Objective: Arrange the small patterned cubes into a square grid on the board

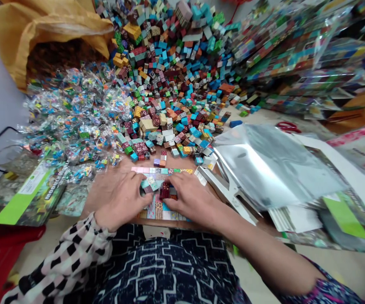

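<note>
Near the table edge (165,222), hands (123,195) on blocks (164,192), room leftward.

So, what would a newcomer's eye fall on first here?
Probably the great heap of colourful little blocks, filling the upper middle of the view. Left of it glints a mound of small clear packets. Low in the middle, the right hand pinches a dark red block, with the left hand close beside it.
</note>
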Demonstrator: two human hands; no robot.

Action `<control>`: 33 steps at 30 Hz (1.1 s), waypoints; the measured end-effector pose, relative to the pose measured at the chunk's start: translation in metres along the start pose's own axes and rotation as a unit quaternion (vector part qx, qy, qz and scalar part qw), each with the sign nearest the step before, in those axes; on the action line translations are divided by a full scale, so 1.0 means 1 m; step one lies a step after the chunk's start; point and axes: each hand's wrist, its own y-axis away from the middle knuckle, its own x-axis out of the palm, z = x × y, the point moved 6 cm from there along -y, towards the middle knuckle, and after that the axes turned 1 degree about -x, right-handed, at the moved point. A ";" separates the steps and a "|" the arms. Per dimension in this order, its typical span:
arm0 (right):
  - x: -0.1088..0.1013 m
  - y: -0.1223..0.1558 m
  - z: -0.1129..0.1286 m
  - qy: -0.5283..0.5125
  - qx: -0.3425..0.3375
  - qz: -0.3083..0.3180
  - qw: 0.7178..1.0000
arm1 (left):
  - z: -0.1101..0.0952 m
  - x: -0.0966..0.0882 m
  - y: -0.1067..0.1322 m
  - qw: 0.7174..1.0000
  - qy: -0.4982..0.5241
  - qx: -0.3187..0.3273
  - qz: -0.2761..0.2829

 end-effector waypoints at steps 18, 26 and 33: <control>-0.013 -0.008 0.011 0.041 0.015 -0.005 0.999 | 0.014 0.017 0.006 1.000 0.011 -0.020 -0.003; -0.018 -0.073 -0.031 0.066 0.056 -0.004 0.996 | 0.011 0.033 0.007 0.999 0.037 -0.025 0.001; -0.005 -0.095 -0.039 0.019 0.090 0.036 0.995 | 0.014 0.045 0.009 1.000 0.020 -0.010 -0.013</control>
